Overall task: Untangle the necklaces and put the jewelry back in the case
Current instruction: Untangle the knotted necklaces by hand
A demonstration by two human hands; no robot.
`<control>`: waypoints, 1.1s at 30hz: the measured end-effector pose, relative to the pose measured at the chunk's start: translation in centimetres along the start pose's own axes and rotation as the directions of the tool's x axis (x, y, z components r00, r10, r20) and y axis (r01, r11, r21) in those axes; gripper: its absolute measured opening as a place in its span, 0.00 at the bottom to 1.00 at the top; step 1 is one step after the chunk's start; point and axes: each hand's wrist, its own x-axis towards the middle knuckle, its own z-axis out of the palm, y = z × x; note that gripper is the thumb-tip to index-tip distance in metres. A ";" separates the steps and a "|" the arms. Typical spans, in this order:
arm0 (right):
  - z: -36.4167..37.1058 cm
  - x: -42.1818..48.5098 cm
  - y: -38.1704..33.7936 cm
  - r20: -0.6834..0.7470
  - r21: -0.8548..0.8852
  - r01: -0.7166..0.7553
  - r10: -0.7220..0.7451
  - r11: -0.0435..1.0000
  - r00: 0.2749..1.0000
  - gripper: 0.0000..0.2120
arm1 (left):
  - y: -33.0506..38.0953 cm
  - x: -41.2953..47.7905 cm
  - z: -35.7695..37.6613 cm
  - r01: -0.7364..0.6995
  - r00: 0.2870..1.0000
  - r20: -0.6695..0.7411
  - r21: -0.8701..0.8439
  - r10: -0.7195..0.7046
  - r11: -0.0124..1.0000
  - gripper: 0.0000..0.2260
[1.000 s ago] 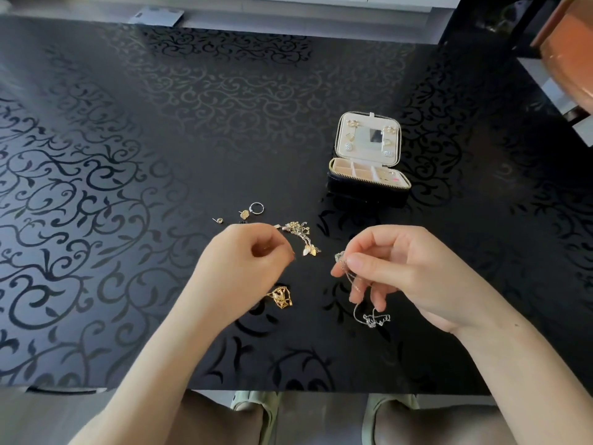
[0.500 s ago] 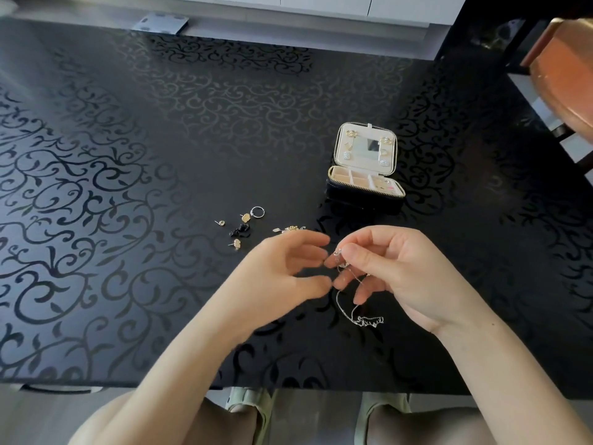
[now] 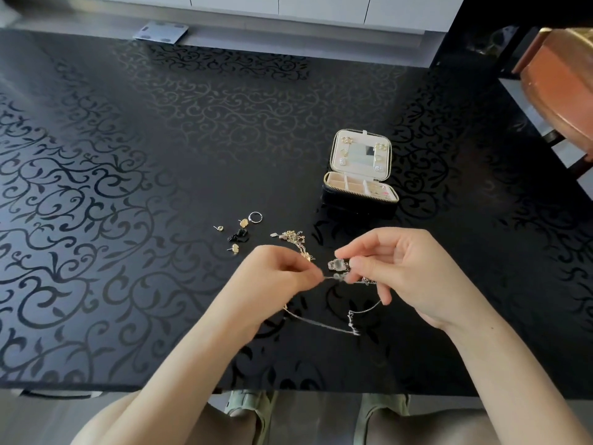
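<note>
We see the silver necklace (image 3: 353,324) stretched between both hands just above the table's near half. The left hand (image 3: 276,277) has its fingers curled and pinches a short taut run of chain between thumb and forefinger. The right hand (image 3: 407,274) pinches the same chain close by, thumb against curled fingers, with a pale pendant (image 3: 338,264) showing just beside its fingertips. From both grips the rest of the chain droops in a loose loop, and its lowest part, with a small charm, seems to lie on the table (image 3: 128,155) below the hands.

Just beyond the left hand's knuckles lies a tangle of gold necklaces (image 3: 293,237). We cannot tell whether the tangle touches the silver chain. To its left, well apart from the hands, small pieces are scattered: a ring (image 3: 255,217), three small gold earrings (image 3: 244,222) and a small black piece (image 3: 239,236).

Farther back and to the right stands the jewelry case (image 3: 359,194), open, its lid upright with earrings pinned to the lining around a small mirror, its tray divided into compartments.

The table is black with a glossy scroll pattern. A brown chair (image 3: 558,85) stands past its far right corner.
</note>
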 end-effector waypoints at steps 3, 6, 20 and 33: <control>-0.4 0.0 0.2 0.046 -0.078 -0.032 0.036 0.996 0.998 0.05 | -0.1 0.2 -0.9 0.004 1.000 -0.009 -0.013 -0.005 1.000 0.04; -0.5 0.0 0.3 0.126 -0.202 -0.037 0.064 0.979 0.990 0.06 | -0.1 0.2 -1.4 -0.013 0.999 -0.038 -0.016 0.012 1.000 0.05; -0.9 -0.5 0.2 0.238 -0.314 0.000 0.078 0.949 0.968 0.03 | 0.1 -0.1 -1.8 -0.098 0.995 0.038 0.173 0.093 0.980 0.07; -1.8 -1.8 -1.3 0.343 0.004 -0.057 0.052 0.998 0.938 0.15 | 0.9 -0.7 -1.7 -0.053 0.974 0.201 -0.234 0.102 0.971 0.09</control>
